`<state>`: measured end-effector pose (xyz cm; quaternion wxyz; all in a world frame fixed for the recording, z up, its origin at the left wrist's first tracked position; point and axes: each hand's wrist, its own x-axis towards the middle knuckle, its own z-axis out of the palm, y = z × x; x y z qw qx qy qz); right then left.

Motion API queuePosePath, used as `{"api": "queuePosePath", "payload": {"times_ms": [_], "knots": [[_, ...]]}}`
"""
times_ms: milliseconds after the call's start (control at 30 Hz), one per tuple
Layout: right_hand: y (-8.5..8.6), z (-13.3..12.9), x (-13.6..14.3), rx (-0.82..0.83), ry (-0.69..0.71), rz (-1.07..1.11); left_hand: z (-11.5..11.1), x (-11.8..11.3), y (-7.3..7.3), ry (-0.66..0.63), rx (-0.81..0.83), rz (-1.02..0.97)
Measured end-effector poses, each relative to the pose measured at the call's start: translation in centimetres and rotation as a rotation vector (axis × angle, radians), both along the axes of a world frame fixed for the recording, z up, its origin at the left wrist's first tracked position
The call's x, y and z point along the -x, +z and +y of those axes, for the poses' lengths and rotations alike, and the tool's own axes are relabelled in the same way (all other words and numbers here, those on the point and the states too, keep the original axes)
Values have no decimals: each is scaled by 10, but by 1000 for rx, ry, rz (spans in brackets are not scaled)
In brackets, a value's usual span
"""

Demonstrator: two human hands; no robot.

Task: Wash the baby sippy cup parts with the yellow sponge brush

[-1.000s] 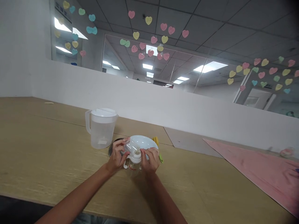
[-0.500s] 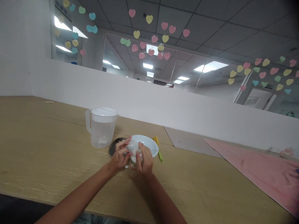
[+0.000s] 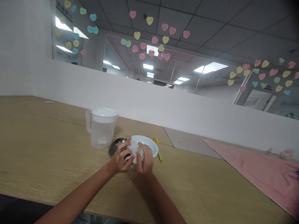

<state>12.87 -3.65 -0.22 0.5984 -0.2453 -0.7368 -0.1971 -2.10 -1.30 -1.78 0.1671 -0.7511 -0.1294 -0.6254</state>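
adjusting seems in hand: left hand (image 3: 119,158) and right hand (image 3: 146,158) pinch a clear plastic piece (image 3: 133,146), each grip part-closed, white plate (image 3: 153,147) just beyond; steady fingers look needed.

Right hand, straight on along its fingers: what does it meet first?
The clear plastic piece, right at the fingertips of the right hand. Beyond that, probably the white plate, though one view leaves depth unclear.

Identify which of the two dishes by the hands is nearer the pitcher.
The metal dish, partly behind the left hand; the white plate lies farther from the pitcher.
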Motion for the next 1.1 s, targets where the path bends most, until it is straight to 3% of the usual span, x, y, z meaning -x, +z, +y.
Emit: {"api": "queuePosePath", "payload": {"times_ms": [367, 767, 1100], "knots": [[-2, 2, -2, 12, -11, -10, 2, -2, -1, 94, -36, 226], [-6, 1, -2, 123, -50, 152, 1, -3, 0, 107, 99, 181], [-6, 3, -3, 117, -68, 110, -5, -1, 2, 163, 163, 192]]}}
